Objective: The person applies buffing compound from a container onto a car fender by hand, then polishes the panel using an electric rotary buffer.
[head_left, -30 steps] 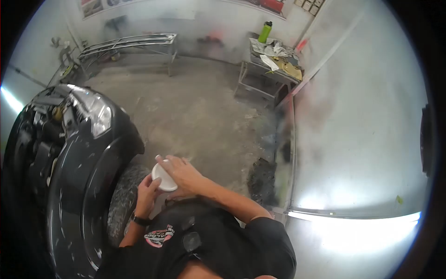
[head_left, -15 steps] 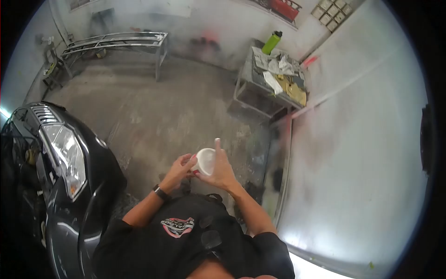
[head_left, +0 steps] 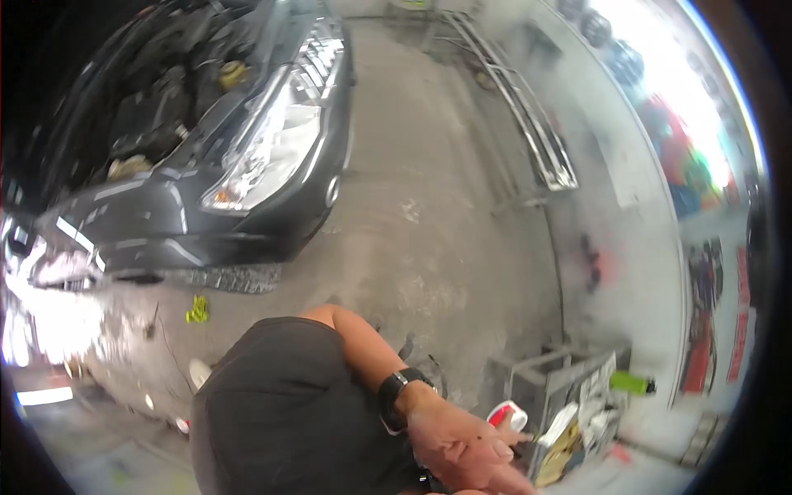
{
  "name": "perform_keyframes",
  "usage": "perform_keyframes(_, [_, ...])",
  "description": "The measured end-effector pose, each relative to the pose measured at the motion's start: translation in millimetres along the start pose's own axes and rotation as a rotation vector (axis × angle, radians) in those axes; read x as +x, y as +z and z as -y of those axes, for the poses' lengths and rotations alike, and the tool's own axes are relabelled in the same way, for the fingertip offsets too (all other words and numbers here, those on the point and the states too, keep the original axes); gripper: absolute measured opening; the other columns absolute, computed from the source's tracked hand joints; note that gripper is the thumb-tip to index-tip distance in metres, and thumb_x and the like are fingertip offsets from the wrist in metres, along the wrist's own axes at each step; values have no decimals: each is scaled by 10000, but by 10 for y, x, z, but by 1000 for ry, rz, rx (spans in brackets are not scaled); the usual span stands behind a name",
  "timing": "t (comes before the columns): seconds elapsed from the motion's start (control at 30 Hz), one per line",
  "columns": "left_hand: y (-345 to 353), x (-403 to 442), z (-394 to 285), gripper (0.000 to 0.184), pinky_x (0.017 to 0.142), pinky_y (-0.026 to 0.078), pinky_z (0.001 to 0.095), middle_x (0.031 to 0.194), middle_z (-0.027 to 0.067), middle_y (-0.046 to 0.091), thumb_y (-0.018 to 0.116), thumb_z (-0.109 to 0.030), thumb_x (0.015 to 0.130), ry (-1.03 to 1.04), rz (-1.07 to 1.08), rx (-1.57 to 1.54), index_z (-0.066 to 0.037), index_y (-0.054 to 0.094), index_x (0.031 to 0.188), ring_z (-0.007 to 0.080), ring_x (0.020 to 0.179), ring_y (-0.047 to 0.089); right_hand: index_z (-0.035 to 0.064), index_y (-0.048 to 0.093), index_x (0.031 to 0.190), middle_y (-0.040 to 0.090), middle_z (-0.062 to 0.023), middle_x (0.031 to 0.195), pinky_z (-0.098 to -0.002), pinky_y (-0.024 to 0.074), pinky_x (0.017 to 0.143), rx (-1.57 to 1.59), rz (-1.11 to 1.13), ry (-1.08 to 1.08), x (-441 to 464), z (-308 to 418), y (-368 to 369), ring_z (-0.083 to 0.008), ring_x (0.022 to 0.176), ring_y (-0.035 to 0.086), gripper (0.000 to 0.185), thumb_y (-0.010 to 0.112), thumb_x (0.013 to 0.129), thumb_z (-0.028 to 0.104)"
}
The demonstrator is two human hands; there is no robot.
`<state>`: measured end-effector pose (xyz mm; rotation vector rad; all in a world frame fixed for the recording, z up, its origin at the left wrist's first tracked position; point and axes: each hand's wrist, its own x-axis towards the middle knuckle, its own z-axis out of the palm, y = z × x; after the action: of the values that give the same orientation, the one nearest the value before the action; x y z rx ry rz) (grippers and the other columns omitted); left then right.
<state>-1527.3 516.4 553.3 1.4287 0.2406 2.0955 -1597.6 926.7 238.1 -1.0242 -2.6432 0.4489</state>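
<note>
A white tub (head_left: 508,412) with red on its side is near the small work table. Fingers of my right hand (head_left: 515,431) close around the tub, while most of that hand is hidden behind my left. My left hand (head_left: 458,441), with a black watch (head_left: 399,394) on the wrist, reaches in front, toward the lower right. Its fingers stretch out toward the bottom edge, slightly blurred, and nothing shows in them. What is inside the tub is not visible.
A dark car (head_left: 190,214) with its engine bay uncovered stands at the left. The work table (head_left: 528,375) carries papers and a green bottle (head_left: 631,382). A long metal rack (head_left: 511,91) runs along the wall. Something yellow-green (head_left: 197,309) lies on the floor.
My view has swung left, bringing more of the car in. My left hand has come off the tub and reaches across; my right hand now has the tub, nearer the table in view.
</note>
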Motion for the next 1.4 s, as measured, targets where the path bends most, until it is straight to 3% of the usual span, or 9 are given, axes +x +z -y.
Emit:
perform_keyframes(0.1, [-308,170,206,796,937,448,342,1054,113,658,331,-604,1005,58,-59,55,23,273,1492,198,1024,617,-42,98,1514,587,-372,1179,-516,479,987,-16,62,68,732,49,435,-473,1102,604,1298,871,625,504])
perform_keyframes(0.23, [-767,574,659,800,940,442,344,1069,116,649,328,-606,1004,124,-140,150,23,269,1494,200,1033,609,-37,118,1509,590,-362,1178,-512,481,980,-19,193,-96,1386,258,1026,-465,1096,606,1267,860,637,507])
perform_keyframes(0.47, [-1364,1419,1302,806,946,430,347,1095,120,632,323,-609,1002,173,-294,244,24,262,1498,204,1050,595,-28,153,1499,595,-344,1177,-506,485,968,14,395,-311,2045,617,1415,-451,1087,610,1214,840,658,513])
perform_keyframes(0.8, [-1543,1847,1725,814,955,413,350,1132,126,609,315,-613,1000,217,-400,332,24,252,1504,210,1073,575,-15,202,1485,602,-319,1176,-496,490,950,39,543,-464,2198,842,1664,-430,1073,615,1139,812,687,521])
perform_keyframes(1.4, [-1305,1784,1922,830,971,382,357,1198,137,568,301,-621,997,330,-470,413,24,234,1514,220,1114,539,7,291,1460,614,-274,1173,-480,498,919,4,610,-685,2040,1074,1788,-393,1048,625,1010,762,739,536])
